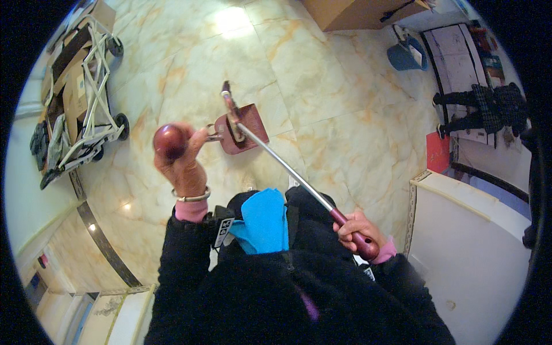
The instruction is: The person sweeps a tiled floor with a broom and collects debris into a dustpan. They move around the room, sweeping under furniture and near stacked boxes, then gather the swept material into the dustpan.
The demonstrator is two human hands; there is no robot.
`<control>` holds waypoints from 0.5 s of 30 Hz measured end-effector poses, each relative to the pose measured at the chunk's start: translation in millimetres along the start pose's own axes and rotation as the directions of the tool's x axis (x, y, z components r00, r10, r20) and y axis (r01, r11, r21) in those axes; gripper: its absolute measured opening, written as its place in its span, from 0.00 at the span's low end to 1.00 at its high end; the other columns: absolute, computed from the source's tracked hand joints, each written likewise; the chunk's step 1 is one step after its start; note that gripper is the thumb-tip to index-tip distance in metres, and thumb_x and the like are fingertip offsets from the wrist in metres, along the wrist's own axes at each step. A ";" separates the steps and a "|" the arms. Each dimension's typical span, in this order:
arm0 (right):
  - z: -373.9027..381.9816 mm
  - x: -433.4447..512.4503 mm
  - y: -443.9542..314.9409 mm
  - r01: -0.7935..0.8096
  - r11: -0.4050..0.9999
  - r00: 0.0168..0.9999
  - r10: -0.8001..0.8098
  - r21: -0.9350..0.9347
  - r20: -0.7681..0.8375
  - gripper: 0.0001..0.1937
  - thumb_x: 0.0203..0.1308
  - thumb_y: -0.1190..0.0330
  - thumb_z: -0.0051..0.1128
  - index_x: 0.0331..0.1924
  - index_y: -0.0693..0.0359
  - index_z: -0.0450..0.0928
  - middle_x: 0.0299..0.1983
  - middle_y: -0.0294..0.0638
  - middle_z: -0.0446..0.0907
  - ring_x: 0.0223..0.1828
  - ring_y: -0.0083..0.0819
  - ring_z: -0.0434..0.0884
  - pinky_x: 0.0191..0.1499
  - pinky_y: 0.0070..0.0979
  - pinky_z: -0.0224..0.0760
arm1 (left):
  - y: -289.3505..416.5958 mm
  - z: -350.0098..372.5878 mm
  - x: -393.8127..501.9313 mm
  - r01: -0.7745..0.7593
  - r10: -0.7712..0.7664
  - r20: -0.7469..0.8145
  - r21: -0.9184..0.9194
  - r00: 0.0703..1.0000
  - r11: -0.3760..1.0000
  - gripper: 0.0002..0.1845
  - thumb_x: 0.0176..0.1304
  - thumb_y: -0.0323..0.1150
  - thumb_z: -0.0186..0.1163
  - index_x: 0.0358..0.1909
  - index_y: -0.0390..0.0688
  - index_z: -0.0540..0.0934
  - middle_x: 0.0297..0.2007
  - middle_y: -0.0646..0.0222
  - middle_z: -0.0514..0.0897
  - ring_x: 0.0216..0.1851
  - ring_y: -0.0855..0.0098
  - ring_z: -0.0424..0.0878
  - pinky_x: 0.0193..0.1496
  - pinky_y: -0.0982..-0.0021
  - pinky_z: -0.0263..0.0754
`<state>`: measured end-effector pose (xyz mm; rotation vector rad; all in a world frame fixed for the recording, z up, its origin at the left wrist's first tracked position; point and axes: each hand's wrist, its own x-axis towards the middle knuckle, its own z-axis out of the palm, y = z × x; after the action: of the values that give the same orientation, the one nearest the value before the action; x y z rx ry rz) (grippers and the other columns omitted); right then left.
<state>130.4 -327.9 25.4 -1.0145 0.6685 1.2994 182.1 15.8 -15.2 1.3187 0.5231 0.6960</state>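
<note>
My left hand (185,159) is closed around the long-handled dustpan's grip, whose round dark red end (170,141) points up at me. Below it the reddish dustpan (252,125) is at floor level, in front of my feet. In my right hand (355,230) is the dark red grip of a broom (284,167) with a silver metal pole. The pole slants away to the left, and the broom's head (232,110) lies across the dustpan. Whether the bristles touch the pan cannot be told. A blue cloth (265,220) hangs at my waist.
A white-framed folding cart (97,82) on black wheels holds cardboard boxes at the left. A large cardboard box (358,13) stands ahead. Toward the right are a blue bucket (407,56), a person (478,108) in dark clothes, a red object (437,151) and a white partition (457,241).
</note>
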 end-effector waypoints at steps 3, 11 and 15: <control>-3.3 -10.1 -4.9 0.032 0.999 0.999 -0.033 0.020 0.010 0.08 0.46 0.76 0.52 0.31 0.71 0.69 0.14 0.36 0.67 0.10 0.23 0.68 0.12 0.17 0.58 | -1.0 -3.5 7.7 -0.035 0.035 -0.052 -0.004 0.998 0.999 0.16 0.35 0.15 0.65 0.28 0.41 0.75 0.25 0.73 0.77 0.27 0.77 0.74 0.35 0.73 0.74; -114.1 -22.8 -59.4 0.162 0.983 0.946 -0.179 -0.085 -0.271 0.08 0.44 0.75 0.54 0.29 0.69 0.69 0.13 0.37 0.68 0.09 0.24 0.69 0.11 0.18 0.62 | 4.7 28.1 27.2 -0.176 0.182 -0.121 0.058 0.976 0.983 0.14 0.40 0.16 0.63 0.30 0.40 0.75 0.27 0.71 0.76 0.30 0.74 0.75 0.38 0.70 0.74; -204.8 0.3 -95.3 0.100 0.967 0.862 -0.203 -0.236 -0.465 0.06 0.43 0.73 0.56 0.23 0.68 0.71 0.15 0.38 0.71 0.11 0.26 0.72 0.14 0.23 0.67 | -2.5 61.7 29.5 -0.220 0.225 -0.078 0.074 0.971 0.973 0.14 0.41 0.16 0.63 0.31 0.40 0.75 0.27 0.71 0.76 0.30 0.74 0.75 0.38 0.71 0.75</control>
<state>250.9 -506.4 -42.8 -1.5632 0.8235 0.9870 246.3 -5.6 -4.9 1.4271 0.4736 0.9308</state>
